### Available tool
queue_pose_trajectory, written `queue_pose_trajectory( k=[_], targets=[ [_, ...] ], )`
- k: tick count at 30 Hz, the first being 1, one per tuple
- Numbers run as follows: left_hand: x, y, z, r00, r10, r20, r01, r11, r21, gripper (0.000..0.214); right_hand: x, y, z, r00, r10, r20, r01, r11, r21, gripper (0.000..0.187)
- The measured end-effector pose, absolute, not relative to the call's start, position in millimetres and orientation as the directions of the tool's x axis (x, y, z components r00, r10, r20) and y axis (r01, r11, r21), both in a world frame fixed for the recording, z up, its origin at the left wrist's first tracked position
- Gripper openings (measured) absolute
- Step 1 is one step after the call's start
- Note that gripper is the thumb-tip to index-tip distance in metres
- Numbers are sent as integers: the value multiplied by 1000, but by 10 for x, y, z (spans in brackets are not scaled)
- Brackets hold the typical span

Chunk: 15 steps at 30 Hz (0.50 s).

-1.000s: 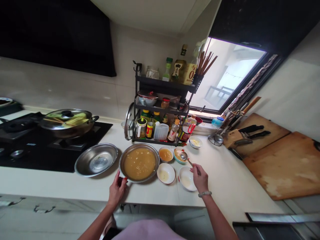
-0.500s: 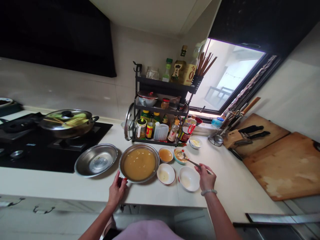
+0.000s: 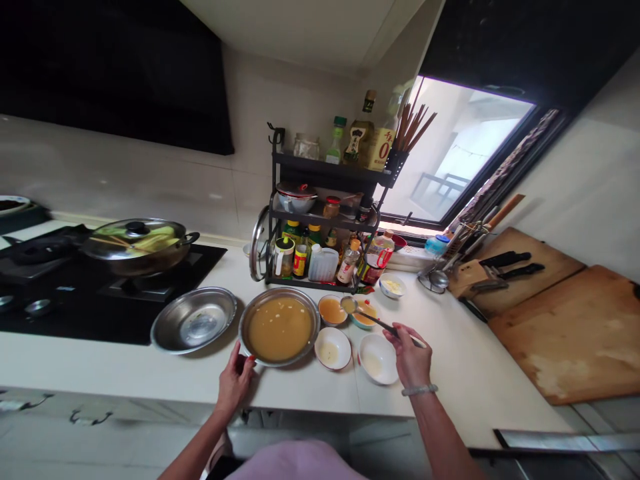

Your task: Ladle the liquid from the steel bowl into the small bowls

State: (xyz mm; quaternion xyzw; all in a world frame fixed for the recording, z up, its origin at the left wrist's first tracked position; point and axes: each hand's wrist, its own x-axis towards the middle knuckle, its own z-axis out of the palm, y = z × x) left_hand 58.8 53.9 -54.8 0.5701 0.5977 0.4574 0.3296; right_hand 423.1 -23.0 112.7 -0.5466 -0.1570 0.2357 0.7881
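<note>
My left hand [image 3: 234, 381] grips the near rim of a steel basin [image 3: 279, 326] filled with yellow-brown liquid. My right hand [image 3: 411, 352] is closed on the handle of a metal spoon [image 3: 350, 306]. The loaded spoon bowl hovers between a small bowl of orange sauce [image 3: 332, 310] and a blue-rimmed bowl [image 3: 365, 313]. Two nearly empty white bowls [image 3: 332, 347] [image 3: 377, 358] sit in front, on the white counter [image 3: 445, 373].
An empty steel basin [image 3: 194, 319] lies left of the full one. A lidded pan [image 3: 137, 246] sits on the black stove [image 3: 75, 293]. A condiment rack [image 3: 325, 220] stands behind the bowls, a small white dish [image 3: 391, 285] beside it. Cutting boards [image 3: 570, 327] and knives [image 3: 505, 265] are at right.
The spoon has lifted out of the blue-rimmed bowl and moved left toward the steel basin, carrying sauce. My right hand shifted slightly right. The left hand stayed on the basin rim.
</note>
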Motion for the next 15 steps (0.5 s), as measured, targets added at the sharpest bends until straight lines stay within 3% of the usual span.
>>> queue_pose_trajectory(
  k=[4,8,11,15],
  targets=[
    [596,535,-516,-143,983,117,358,-59,932,76,3934,-209,1119,754,655,51,-144,241,-960,28],
    [600,531,-510,-140,983,122,362,-64,930,75,3610,-253,1029,608,772,185,87,166,-982,26],
    [603,528,-508,-151,981,119,352,-59,934,74,3437,-332,992,408,831,378,324,255,-911,22],
    [598,529,-518,-137,984,117,340,-64,938,73,3509,-407,992,206,797,568,514,406,-756,19]
  ],
)
